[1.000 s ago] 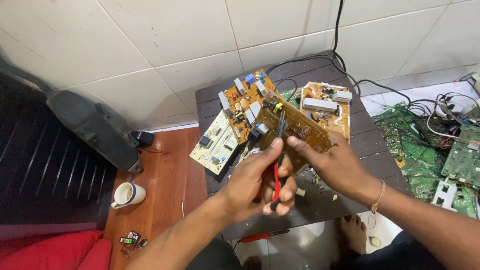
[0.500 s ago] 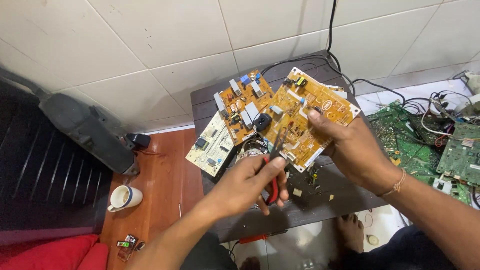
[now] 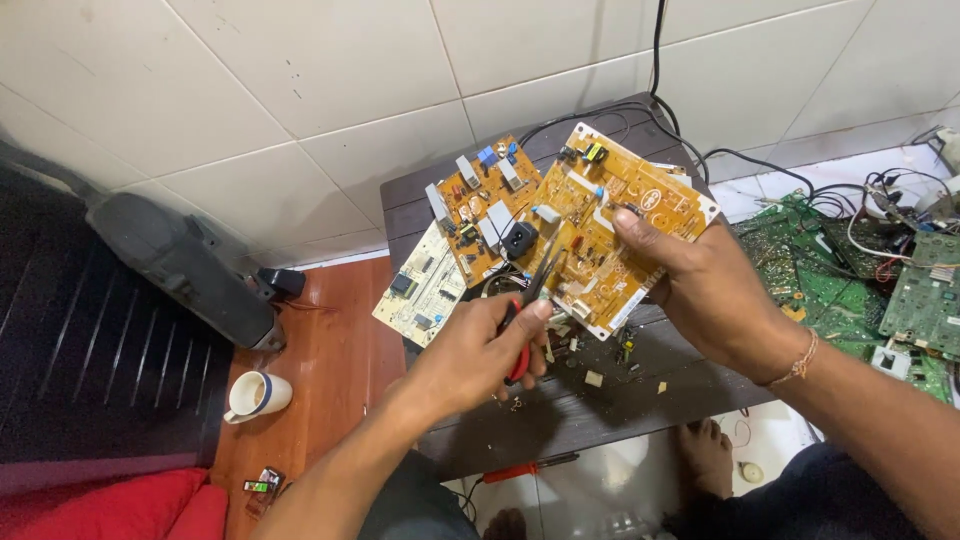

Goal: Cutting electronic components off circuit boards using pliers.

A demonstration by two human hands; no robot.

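Orange-tan circuit board (image 3: pixel 610 225), tilted, held up over the dark worktop (image 3: pixel 560 410) at its right edge by the right hand (image 3: pixel 705 290), thumb on the face, grip closed on the board. Red-handled pliers (image 3: pixel 525 320) in the left hand (image 3: pixel 485 350), grip closed around the handles, dark jaws pointing up at the board's lower left edge; cannot tell whether touching it. Just behind, a 2nd orange board (image 3: pixel 480 210) with grey and blue parts, flat on the worktop and partly covered by the held one. Beside that, at the worktop's left corner, a pale cream board (image 3: pixel 420 290) overhanging the edge. Small loose bits (image 3: pixel 594 378) scattered on the worktop under the held board. Black cables (image 3: pixel 660 60) running up the white tiled wall. To the right, on the floor, green circuit boards (image 3: pixel 925 300) in a heap with tangled wires. To the left, on the wooden floor, a white cup (image 3: pixel 255 395), near a dark grey long object (image 3: pixel 180 265). Below the worktop, a red-handled screwdriver (image 3: pixel 525 468) and a bare foot (image 3: pixel 705 455).
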